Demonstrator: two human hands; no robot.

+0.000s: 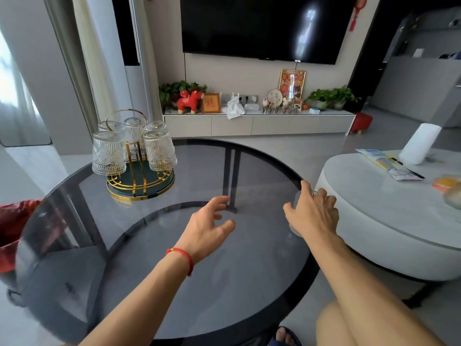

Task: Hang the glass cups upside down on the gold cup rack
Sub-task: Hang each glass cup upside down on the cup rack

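Smoked-glass tabletop [174, 245]: rack [139, 181] at ten o'clock carries inverted cups; right hand [311, 213] grip closed on last cup [295, 229] at three o'clock, left hand [207, 226] spread empty; ribbed glass likely weighty, brittle, slippery—hold sidewall.

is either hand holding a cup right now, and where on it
The right hand is closed over a glass cup near the table's right edge, gripping it from above around its side. The left hand is open and empty.
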